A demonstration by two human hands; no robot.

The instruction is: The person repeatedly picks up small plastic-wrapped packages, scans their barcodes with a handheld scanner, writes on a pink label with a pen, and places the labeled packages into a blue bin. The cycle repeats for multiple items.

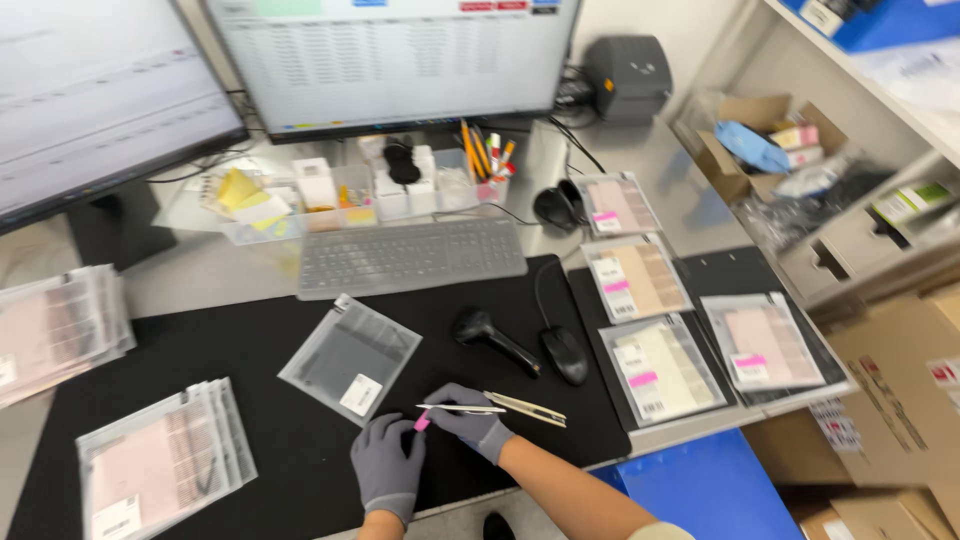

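Landmark = black desk mat [250, 350]. Far left, off mat's edge: stack of clear bags w/ pinkish sheets [60, 325]; on mat's front-left corner, another bag stack [160, 460]. Mid-mat: single clear bag [350, 358] lying flat, white label at its corner. At mat's front edge: left hand [388, 465], grey glove, fingers curled, thumb + forefinger pinching small pink tag [422, 422]. Just right, touching same tag: right hand [472, 420], grey glove, fingers closed on tweezers [470, 408]; 2nd tweezer pair [528, 408] lies beside it. Behind hands on mat: barcode scanner [495, 335], mouse [565, 352]. Behind mat: keyboard [410, 255]. Right of mat: four bagged sheets w/ pink labels [660, 370].
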